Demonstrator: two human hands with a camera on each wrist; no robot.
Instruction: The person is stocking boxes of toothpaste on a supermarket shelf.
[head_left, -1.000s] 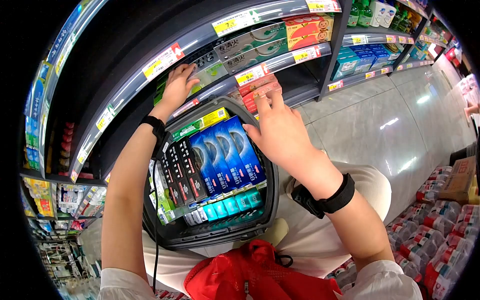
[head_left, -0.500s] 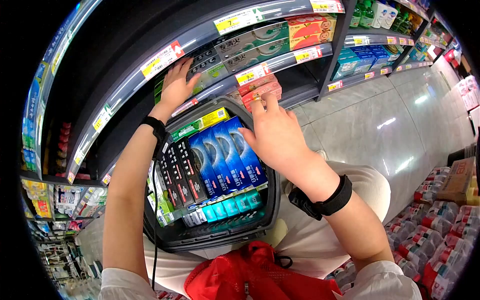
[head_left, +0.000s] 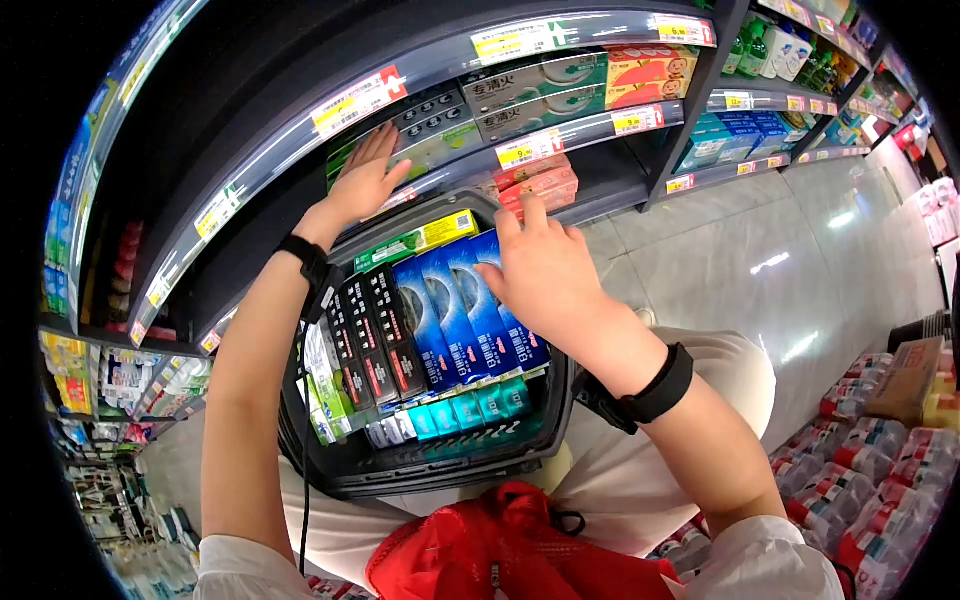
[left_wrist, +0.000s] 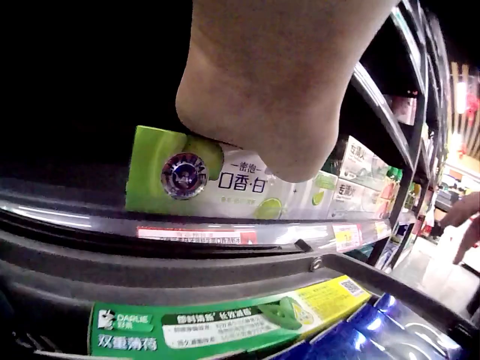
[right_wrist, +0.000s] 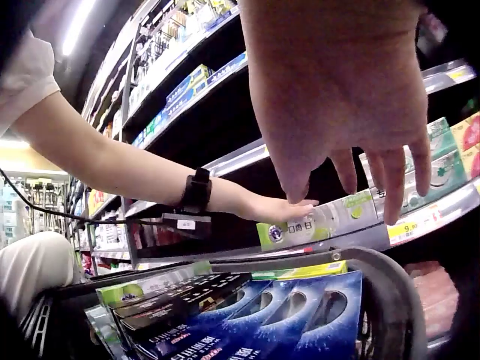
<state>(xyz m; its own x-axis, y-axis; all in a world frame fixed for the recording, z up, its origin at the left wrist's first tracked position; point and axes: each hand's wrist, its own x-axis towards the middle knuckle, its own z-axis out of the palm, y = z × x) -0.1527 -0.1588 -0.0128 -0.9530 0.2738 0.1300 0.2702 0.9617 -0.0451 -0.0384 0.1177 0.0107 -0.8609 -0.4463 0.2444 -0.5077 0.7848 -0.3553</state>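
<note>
My left hand (head_left: 368, 188) reaches onto the shelf, its fingers extended over a green-and-white toothpaste box (left_wrist: 240, 187). In the left wrist view the palm side overlaps that box's top edge. My right hand (head_left: 552, 265) hovers by the right rim of a black basket (head_left: 430, 478), fingers loosely bent and nothing in them. Inside the basket stand blue toothpaste boxes (head_left: 468, 315), black boxes (head_left: 375, 340), teal boxes (head_left: 470, 410) and a green-and-yellow Darlie box (left_wrist: 217, 326).
Grey-and-green toothpaste boxes (head_left: 540, 97) and orange-red boxes (head_left: 650, 78) fill the shelf further right. Pink boxes (head_left: 537, 188) sit on the level below. A price rail (head_left: 470, 165) edges the shelf. A red bag (head_left: 510, 550) lies on my lap; packs of bottles (head_left: 830, 475) stand on the right.
The head view has shifted, so the shelf goods appear farther right. My left hand stays at the toothpaste boxes with its fingers extended. The right hand stays beside the basket rim.
</note>
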